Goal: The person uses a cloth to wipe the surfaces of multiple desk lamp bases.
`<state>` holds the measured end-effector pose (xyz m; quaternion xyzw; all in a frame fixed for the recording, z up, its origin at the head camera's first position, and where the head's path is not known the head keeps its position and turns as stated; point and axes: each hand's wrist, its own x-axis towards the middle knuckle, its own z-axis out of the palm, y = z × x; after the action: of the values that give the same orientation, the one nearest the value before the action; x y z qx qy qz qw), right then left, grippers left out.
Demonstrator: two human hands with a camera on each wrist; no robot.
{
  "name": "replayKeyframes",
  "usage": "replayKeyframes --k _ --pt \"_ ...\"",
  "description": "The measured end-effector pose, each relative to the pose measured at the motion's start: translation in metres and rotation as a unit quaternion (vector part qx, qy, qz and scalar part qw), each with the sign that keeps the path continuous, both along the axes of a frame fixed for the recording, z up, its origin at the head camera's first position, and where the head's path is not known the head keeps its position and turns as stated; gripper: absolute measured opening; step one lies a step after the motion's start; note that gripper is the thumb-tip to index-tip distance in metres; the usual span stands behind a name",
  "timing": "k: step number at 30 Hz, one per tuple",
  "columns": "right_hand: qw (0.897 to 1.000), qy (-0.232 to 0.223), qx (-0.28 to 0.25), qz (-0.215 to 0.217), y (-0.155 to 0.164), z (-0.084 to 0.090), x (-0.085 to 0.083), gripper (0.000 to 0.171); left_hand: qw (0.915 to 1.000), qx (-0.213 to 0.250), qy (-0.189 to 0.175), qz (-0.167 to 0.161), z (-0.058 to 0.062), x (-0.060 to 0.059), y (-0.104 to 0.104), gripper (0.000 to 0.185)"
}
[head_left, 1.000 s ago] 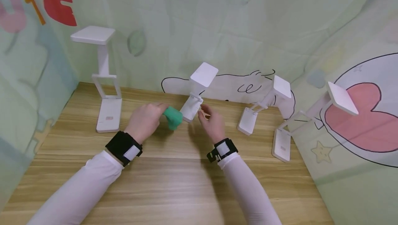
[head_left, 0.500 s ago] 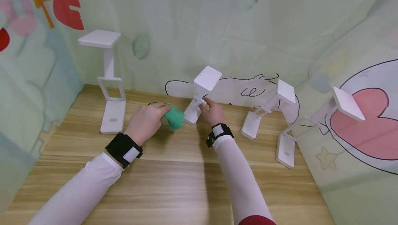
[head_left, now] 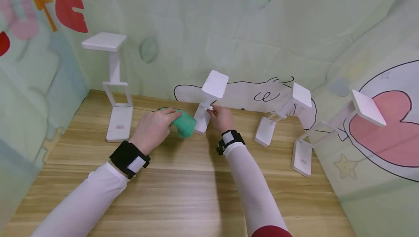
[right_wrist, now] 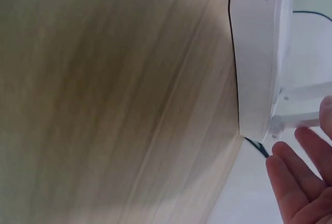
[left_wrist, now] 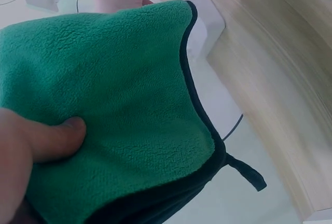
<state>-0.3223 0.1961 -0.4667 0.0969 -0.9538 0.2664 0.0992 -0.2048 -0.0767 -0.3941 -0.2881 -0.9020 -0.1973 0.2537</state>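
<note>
My left hand holds a folded green cloth just left of the small middle desk lamp. In the left wrist view the thumb lies on top of the plush cloth, which has a dark border and a small loop at one corner. The lamp is white, with a flat square head raised on a hinged arm. My right hand pinches that arm from the right, low down near the base. In the right wrist view thumb and forefinger meet at the arm bar, and the other fingers are extended.
A taller white lamp stands at the left. Two more white lamps, a small one and a larger one, stand to the right. All rest on a wood-grain table, with printed fabric walls behind and beside it.
My right hand has moved in from beside the lamp and taken hold of its arm. The middle lamp has turned slightly, its head shifting left. My left hand keeps the cloth nearly still.
</note>
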Motion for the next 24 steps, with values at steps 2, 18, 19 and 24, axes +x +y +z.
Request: replayKeyframes --k 2,18,19,24 --pt "1.000 0.021 0.005 0.023 -0.003 -0.002 0.003 0.026 0.9999 0.001 -0.007 -0.009 0.001 0.002 -0.001 0.046" --pt "0.991 0.006 0.022 0.129 -0.038 -0.002 0.027 0.014 0.9962 -0.021 -0.034 -0.077 -0.001 0.009 0.000 0.045" --pt "0.992 -0.008 0.016 0.127 -0.038 0.000 0.028 0.020 0.9960 -0.019 -0.037 -0.079 0.000 0.009 0.000 0.044" --pt "0.989 -0.078 0.039 0.117 -0.031 0.021 0.042 0.040 0.9963 -0.018 -0.040 -0.075 0.000 0.009 0.002 0.040"
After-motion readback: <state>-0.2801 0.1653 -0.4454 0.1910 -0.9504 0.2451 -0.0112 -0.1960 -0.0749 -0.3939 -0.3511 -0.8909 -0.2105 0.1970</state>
